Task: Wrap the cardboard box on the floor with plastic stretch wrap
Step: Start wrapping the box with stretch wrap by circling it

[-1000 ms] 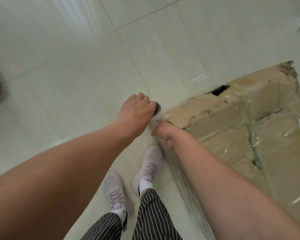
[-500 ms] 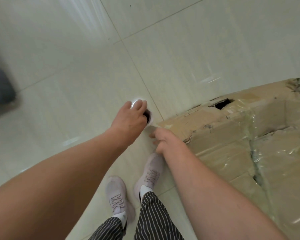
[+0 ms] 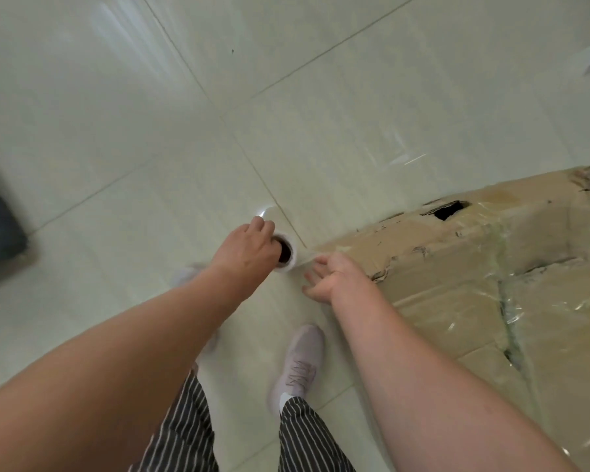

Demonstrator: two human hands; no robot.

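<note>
My left hand [image 3: 249,247] has its grip curled over the end of the stretch wrap roll [image 3: 292,264], just off the cardboard box [image 3: 457,277] corner. Right hand [image 3: 334,279] grip is slack, fingers spread beside the roll. Box lies on the floor [image 3: 321,114], film already on it.

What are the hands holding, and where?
The left hand grips the white roll of clear plastic stretch wrap at its open end; the right hand holds nothing.

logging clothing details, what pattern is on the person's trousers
Thin white pinstripes on dark fabric trousers, seen best in the head view.
</note>
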